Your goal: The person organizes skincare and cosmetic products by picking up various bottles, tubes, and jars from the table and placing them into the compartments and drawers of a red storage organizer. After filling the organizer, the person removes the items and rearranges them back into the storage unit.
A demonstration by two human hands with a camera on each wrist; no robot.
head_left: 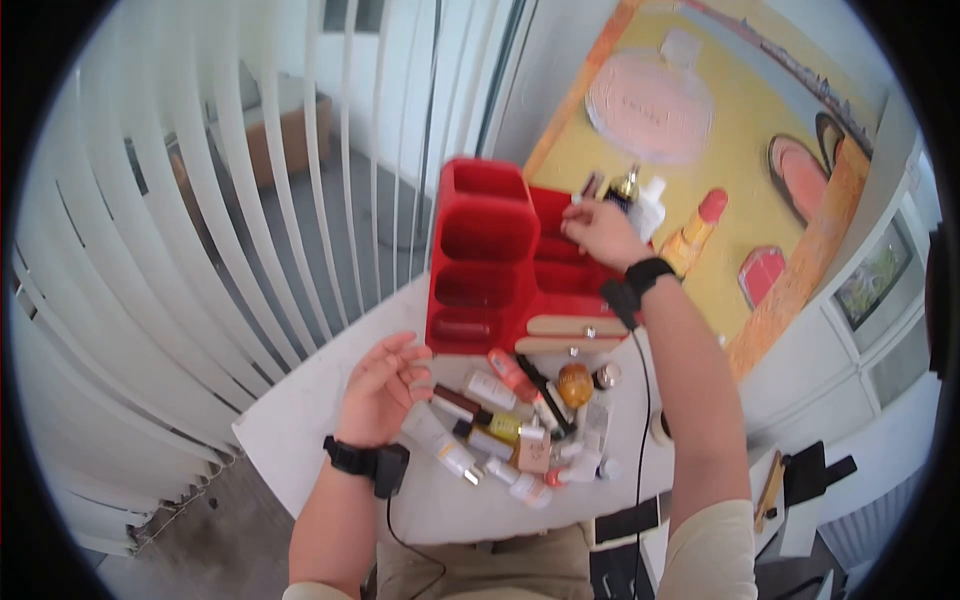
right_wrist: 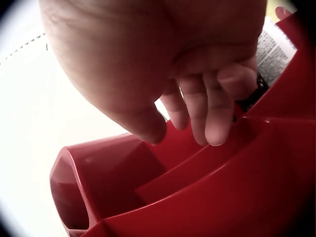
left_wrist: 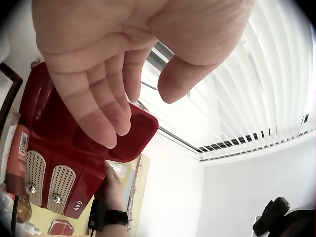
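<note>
A red cosmetics organizer (head_left: 532, 290) stands on the white table, with several open compartments and two beige drawer fronts (left_wrist: 60, 185) dotted with holes. My right hand (head_left: 606, 234) hovers over its back compartments. In the right wrist view, its fingers (right_wrist: 216, 131) hang loosely bent above the red dividers, with nothing seen between them. Close to that hand, a dark bottle with a gold top (head_left: 630, 185) and a white bottle (head_left: 650, 200) rise from the back. My left hand (head_left: 378, 390) floats palm up at the organizer's near left corner, fingers relaxed and holding nothing.
Loose cosmetics crowd the table before the organizer: a white tube (head_left: 440, 442), an orange-pink tube (head_left: 512, 374), an amber jar (head_left: 575, 384) and several small bottles. Vertical blinds (head_left: 240, 200) hang to the left. A painted canvas (head_left: 740, 180) stands behind. Cables trail from both wrists.
</note>
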